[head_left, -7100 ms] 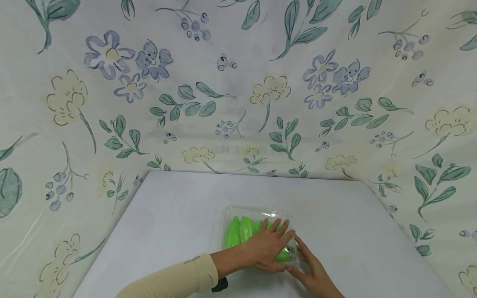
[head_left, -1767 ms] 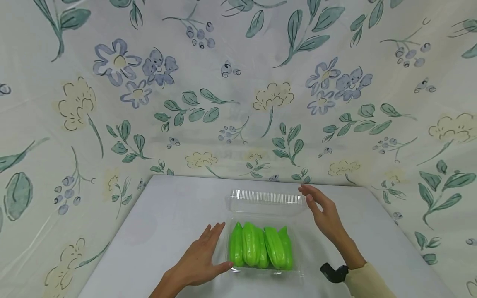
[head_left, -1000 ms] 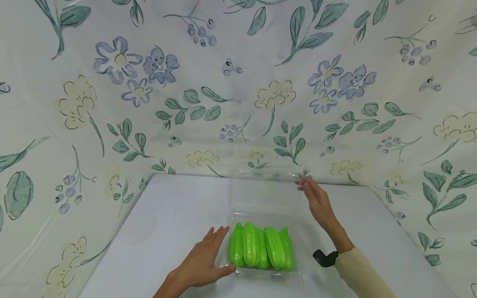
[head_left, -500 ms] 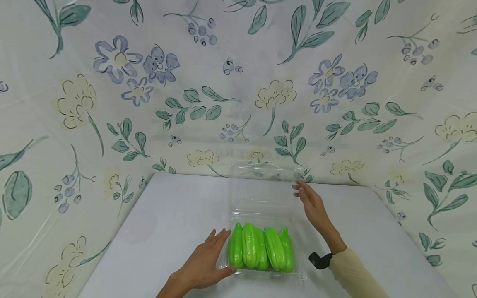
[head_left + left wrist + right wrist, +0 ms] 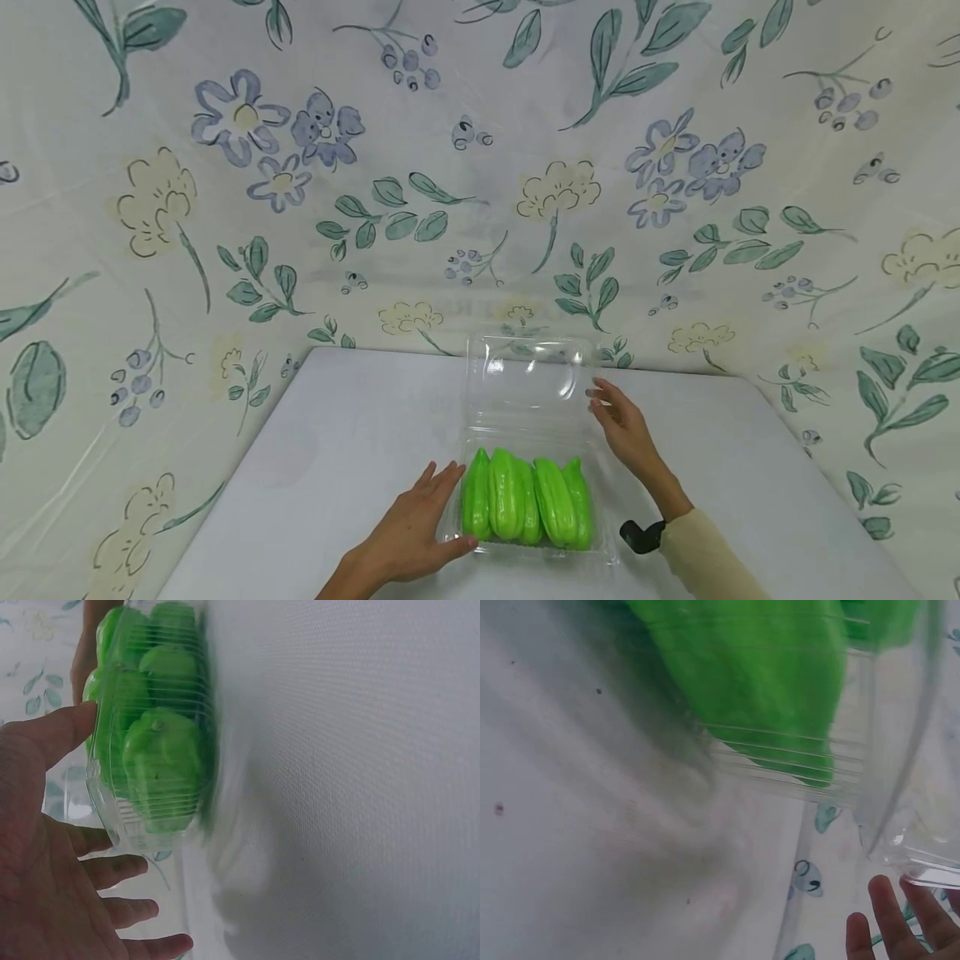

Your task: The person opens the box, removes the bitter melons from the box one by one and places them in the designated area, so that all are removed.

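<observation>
At the lower centre of the frame, the left hand (image 5: 408,529) is resting spread, its thumb touching the left rim of the clear container (image 5: 603,521), which is sitting on the white table (image 5: 360,433) and holding glossy green vegetables (image 5: 506,496). The thin plastic is probably flexing easily, light, slippery and prone to cracking; its stiffer rim is likely offering the surest hold. Right of centre, the right hand (image 5: 628,429) is extending loosely parted fingers beside the upright lid (image 5: 525,392), contact uncertain. Floral sheeting (image 5: 450,125) is filling the upper frame.
</observation>
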